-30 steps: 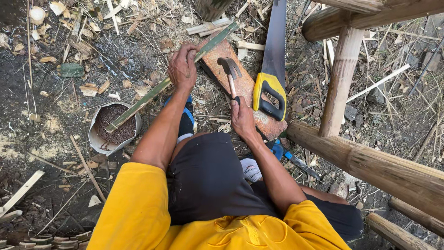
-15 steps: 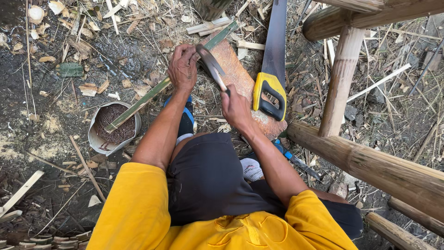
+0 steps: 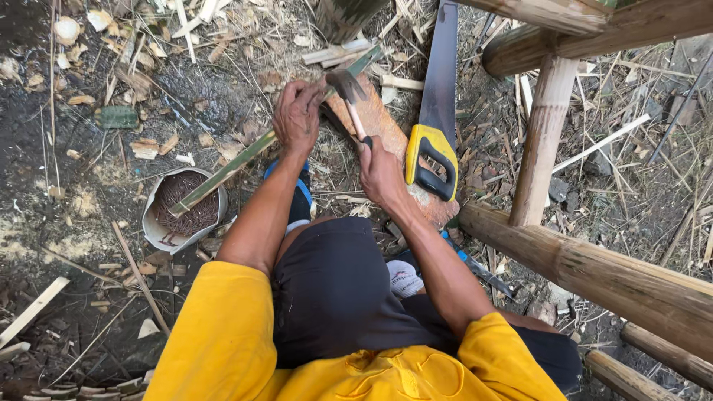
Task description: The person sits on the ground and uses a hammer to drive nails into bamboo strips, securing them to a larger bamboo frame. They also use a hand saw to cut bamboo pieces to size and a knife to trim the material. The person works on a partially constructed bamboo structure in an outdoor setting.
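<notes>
My left hand (image 3: pixel 297 115) grips a long green bamboo strip (image 3: pixel 223 174) and presses it onto a flat wooden block (image 3: pixel 386 130) on the ground. My right hand (image 3: pixel 380 167) holds a hammer (image 3: pixel 347 93) by its handle. The hammer's metal head is raised just above the strip, close to my left fingers. The strip's lower end lies across a white bowl (image 3: pixel 152 226).
A yellow-handled handsaw (image 3: pixel 434 141) lies on the block to the right. The bowl holds dark nails. A bamboo frame (image 3: pixel 587 263) with an upright post (image 3: pixel 542 141) stands at right. Wood chips and bamboo offcuts litter the dirt.
The hammer has swung from low over the block up and back toward the strip, its head now near my left hand. My left hand stays on the strip.
</notes>
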